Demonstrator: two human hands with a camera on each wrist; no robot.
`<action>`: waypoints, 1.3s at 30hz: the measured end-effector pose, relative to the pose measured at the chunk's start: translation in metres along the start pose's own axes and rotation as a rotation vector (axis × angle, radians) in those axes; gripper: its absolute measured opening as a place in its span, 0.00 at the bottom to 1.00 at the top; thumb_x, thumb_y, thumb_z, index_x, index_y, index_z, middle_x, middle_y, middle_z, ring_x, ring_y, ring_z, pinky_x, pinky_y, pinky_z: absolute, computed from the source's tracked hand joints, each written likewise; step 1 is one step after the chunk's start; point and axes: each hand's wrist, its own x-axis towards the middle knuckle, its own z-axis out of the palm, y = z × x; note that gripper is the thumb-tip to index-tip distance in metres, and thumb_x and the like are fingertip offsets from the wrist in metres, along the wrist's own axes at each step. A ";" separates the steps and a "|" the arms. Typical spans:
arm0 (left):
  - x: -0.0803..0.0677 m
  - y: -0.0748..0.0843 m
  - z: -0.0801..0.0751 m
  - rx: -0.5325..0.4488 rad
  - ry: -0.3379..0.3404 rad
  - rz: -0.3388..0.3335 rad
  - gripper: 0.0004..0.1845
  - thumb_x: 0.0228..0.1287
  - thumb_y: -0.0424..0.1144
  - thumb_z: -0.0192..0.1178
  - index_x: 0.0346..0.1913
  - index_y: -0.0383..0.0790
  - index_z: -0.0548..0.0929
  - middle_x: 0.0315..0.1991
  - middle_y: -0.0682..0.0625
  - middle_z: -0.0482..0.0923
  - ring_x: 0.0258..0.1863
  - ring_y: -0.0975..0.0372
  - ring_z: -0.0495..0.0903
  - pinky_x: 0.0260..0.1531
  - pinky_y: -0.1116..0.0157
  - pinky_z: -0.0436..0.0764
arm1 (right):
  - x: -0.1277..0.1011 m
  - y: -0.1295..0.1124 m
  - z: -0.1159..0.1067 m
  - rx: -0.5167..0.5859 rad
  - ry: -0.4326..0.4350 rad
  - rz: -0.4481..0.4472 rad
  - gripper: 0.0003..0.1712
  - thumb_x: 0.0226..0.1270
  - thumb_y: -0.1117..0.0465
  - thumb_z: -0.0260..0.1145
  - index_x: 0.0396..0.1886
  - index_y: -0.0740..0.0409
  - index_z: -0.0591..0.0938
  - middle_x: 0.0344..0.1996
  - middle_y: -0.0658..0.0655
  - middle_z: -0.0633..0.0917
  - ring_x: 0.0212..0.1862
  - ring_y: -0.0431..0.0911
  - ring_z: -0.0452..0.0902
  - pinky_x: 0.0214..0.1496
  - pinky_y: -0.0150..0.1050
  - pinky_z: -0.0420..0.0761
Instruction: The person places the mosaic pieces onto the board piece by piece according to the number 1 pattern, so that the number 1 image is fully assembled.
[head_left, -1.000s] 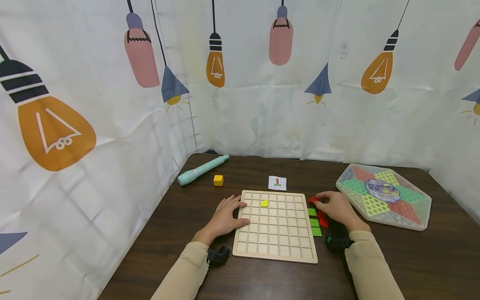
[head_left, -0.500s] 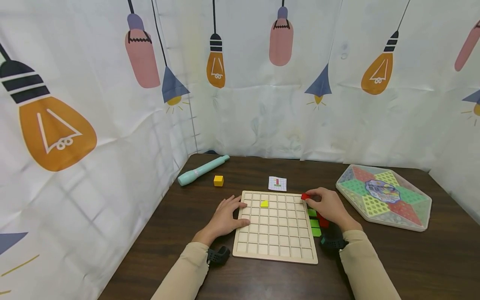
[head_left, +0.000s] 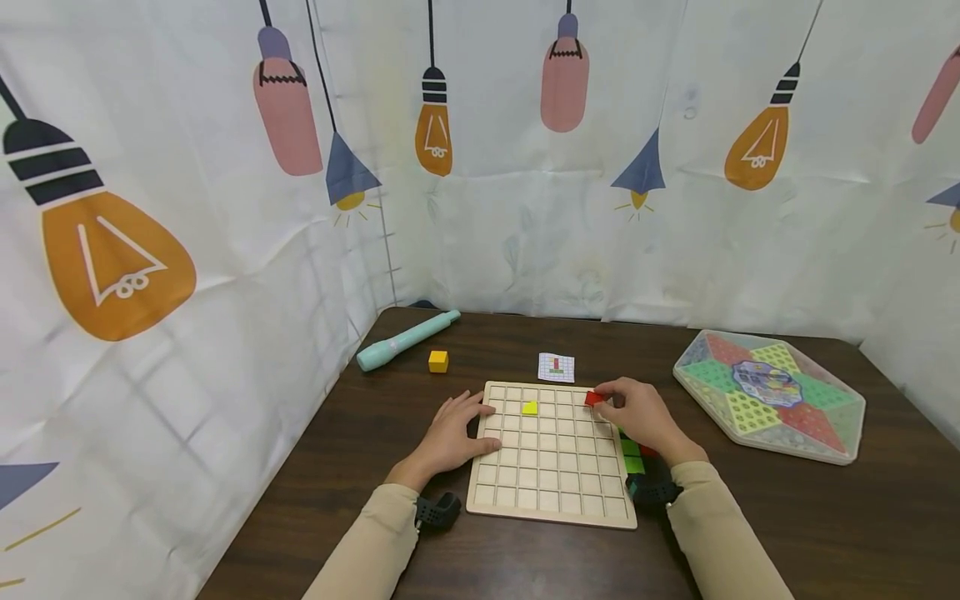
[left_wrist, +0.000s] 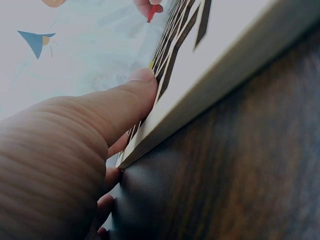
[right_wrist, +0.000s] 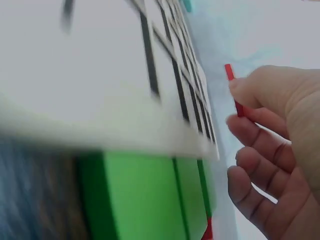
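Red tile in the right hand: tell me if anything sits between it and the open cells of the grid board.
Nothing visible does. The right hand pinches the red tile over the board's far right corner; the cells around it look bare. The yellow tile sits several cells to the left, and the left hand rests on the left edge.

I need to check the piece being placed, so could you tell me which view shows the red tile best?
The head view: the red tile sits pinched in the right hand over the wooden grid board. The right wrist view shows only its thin edge; the left wrist view shows a small, distant red sliver.
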 end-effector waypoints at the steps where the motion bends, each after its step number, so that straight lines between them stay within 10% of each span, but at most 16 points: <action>1: 0.000 0.000 0.000 0.000 0.001 0.000 0.31 0.60 0.54 0.68 0.63 0.45 0.77 0.73 0.44 0.60 0.76 0.48 0.50 0.74 0.45 0.43 | 0.000 -0.002 0.000 0.002 0.001 -0.012 0.16 0.65 0.59 0.68 0.52 0.58 0.85 0.36 0.54 0.81 0.30 0.46 0.68 0.26 0.37 0.69; 39: 0.002 0.004 0.001 0.012 0.001 -0.013 0.31 0.59 0.52 0.69 0.63 0.43 0.77 0.73 0.43 0.61 0.75 0.48 0.51 0.74 0.46 0.44 | 0.008 -0.034 0.051 -0.054 0.052 -0.152 0.13 0.62 0.59 0.71 0.47 0.54 0.87 0.38 0.49 0.83 0.27 0.41 0.68 0.29 0.35 0.70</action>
